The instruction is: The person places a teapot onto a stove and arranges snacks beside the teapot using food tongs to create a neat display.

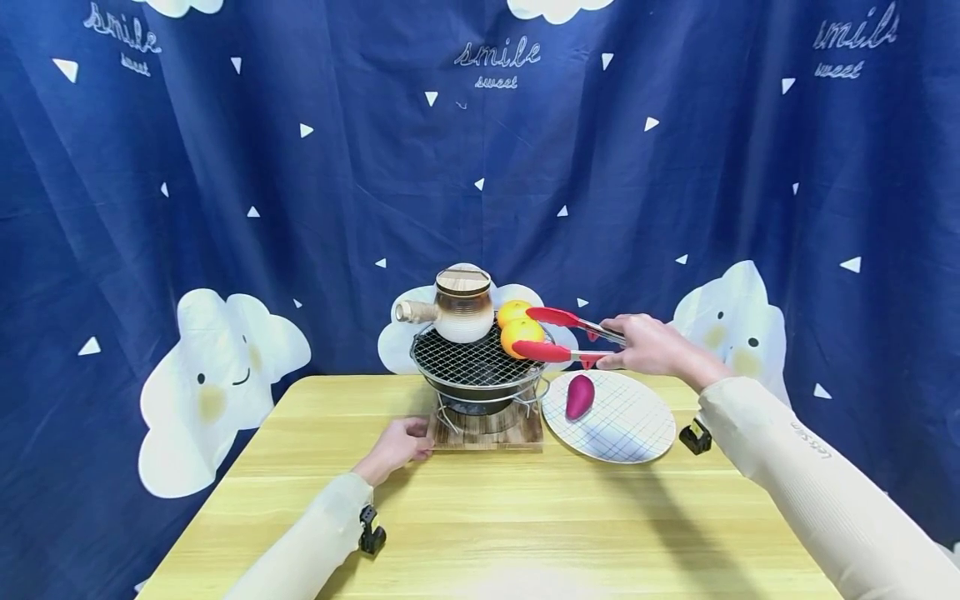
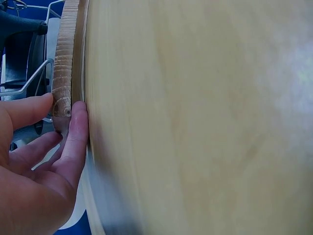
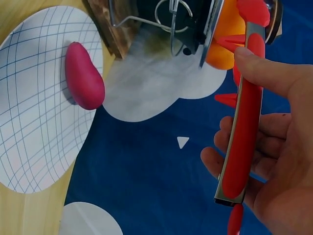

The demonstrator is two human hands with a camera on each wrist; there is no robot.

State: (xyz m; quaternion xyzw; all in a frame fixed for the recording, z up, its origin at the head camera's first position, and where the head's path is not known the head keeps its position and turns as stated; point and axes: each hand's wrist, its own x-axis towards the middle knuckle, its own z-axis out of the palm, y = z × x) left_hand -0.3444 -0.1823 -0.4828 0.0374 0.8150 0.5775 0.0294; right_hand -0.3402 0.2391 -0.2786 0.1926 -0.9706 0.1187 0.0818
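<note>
At the left front corner of the wooden base board (image 1: 525, 432), my left hand (image 1: 397, 446) pinches the edge; in the left wrist view the thumb lies above the board edge (image 2: 63, 68) and fingers reach below. My right hand (image 1: 652, 346) grips red-tipped metal tongs (image 3: 247, 127). Their spread tips reach over the grill, either side of the front orange (image 1: 517, 335). A second orange (image 1: 513, 312) sits right behind it on the black wire grill (image 1: 457, 358). Left of the oranges stands a brown-and-white side-handled pot (image 1: 465, 323) with a wooden lid.
Right of the grill, a white plate (image 1: 630, 417) with a blue grid holds a magenta, sweet-potato-shaped piece (image 1: 580, 397). Wire legs and side handles (image 1: 542, 387) stick out around the grill. The wooden table (image 1: 465, 517) ends at a blue curtain (image 1: 360, 208) behind.
</note>
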